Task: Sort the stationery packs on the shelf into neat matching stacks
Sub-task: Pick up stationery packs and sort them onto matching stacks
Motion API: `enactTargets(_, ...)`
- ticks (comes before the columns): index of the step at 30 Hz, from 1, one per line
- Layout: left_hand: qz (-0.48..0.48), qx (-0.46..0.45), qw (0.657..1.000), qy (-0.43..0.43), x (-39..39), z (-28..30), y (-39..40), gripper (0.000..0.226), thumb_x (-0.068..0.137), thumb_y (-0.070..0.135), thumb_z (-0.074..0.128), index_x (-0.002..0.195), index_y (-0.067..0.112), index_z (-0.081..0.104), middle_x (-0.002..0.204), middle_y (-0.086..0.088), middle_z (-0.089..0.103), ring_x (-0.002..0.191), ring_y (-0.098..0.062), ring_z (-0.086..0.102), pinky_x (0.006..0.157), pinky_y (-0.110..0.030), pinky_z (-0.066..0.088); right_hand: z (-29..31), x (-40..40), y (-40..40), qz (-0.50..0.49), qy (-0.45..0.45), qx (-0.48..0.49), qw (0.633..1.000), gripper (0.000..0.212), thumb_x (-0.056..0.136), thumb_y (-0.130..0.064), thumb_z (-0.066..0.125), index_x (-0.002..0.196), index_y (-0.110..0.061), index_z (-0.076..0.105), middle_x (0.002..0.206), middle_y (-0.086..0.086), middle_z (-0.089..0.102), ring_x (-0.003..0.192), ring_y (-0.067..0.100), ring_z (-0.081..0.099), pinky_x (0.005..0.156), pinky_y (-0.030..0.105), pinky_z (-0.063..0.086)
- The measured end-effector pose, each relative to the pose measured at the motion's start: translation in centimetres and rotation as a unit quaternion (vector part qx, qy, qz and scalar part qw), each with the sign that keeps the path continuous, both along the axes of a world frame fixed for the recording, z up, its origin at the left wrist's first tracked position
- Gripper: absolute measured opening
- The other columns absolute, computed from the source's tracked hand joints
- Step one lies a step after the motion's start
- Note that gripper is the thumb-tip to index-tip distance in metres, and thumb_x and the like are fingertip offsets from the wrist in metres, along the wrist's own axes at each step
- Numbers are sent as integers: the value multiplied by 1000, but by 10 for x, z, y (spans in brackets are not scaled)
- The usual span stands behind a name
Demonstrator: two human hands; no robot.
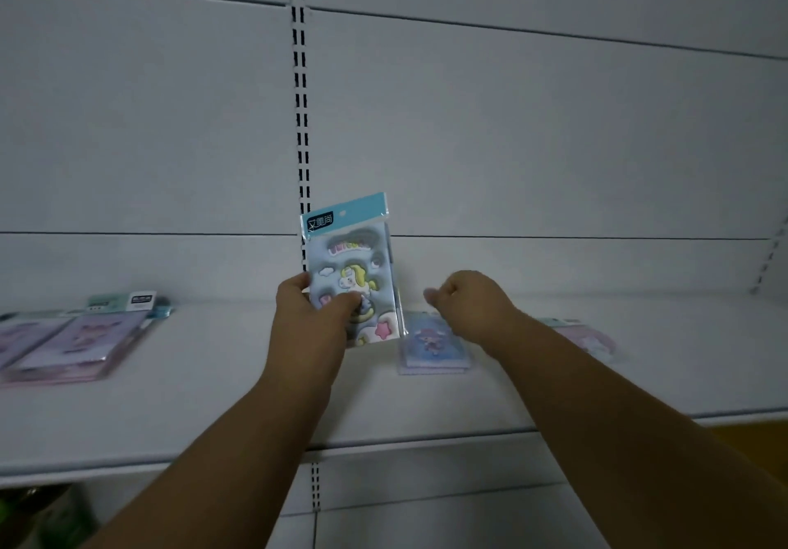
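A big white shelf runs across the view, with a white back wall behind it and a black slotted strip going up the middle.

On the far left of the shelf lies a flat pile of purple packs, side by side and partly on top of each other. Some small teal-topped packs sit just behind them. Near the middle lies a small blue pack, flat on the shelf. A pale pink pack lies to the right, partly hidden by the right arm.

The left hand holds the unicorn pack upright, above the shelf, close to the back wall. The thumb presses on the front and the fingers wrap behind its left edge. The right hand is curled into a loose fist and holds nothing. It hangs over the blue pack, just beside the unicorn pack.

What could go wrong? I think the unicorn pack is slippery plastic and is held only near the bottom, so it could tip or slide out. It might also end up on a pile that does not match, because the light is dim and the pictures look alike. The right arm could bump the pink pack and push it crooked.
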State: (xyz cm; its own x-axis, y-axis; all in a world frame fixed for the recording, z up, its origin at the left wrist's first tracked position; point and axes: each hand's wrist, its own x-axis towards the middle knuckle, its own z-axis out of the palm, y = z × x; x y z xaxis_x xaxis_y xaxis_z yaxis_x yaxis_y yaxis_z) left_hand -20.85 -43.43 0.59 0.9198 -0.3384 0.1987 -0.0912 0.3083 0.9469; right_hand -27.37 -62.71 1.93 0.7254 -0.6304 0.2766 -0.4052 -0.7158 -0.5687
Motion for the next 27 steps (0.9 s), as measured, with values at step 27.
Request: enactTargets(27,-216,238,932,-170,-177,8,-287,44,78,11,77,113,20,52,91,-12,72,59,-19,73,54,-41,62,55,-219,-257,-155,-117,114,974,20,85,-19,68,72,-4,64,74,15,71,52,18,58,48,27,48)
